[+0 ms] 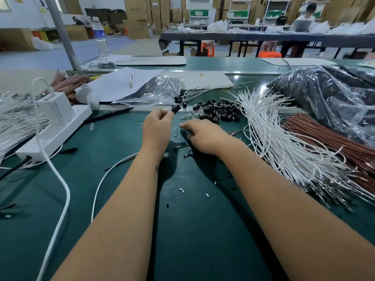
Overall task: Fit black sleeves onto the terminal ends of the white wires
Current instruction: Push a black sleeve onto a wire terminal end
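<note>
My left hand (157,126) pinches a black sleeve (175,108) at its fingertips, held just above the green mat (125,199). My right hand (199,134) lies palm down on the mat, its fingers reaching toward small clear parts (186,117); whether it holds anything is hidden. A pile of loose black sleeves (218,110) sits just beyond the right hand. A thick bundle of white wires (278,138) fans out to the right. A few white wires with black sleeves on them (181,98) lie behind the left hand.
A white power strip (54,130) with a charger and cable lies at left, over more white wires (16,118). Brown wires (332,138) and a plastic bag of black parts (328,94) fill the right. Paper sheets (121,84), a clear bag and a water bottle (100,37) stand behind.
</note>
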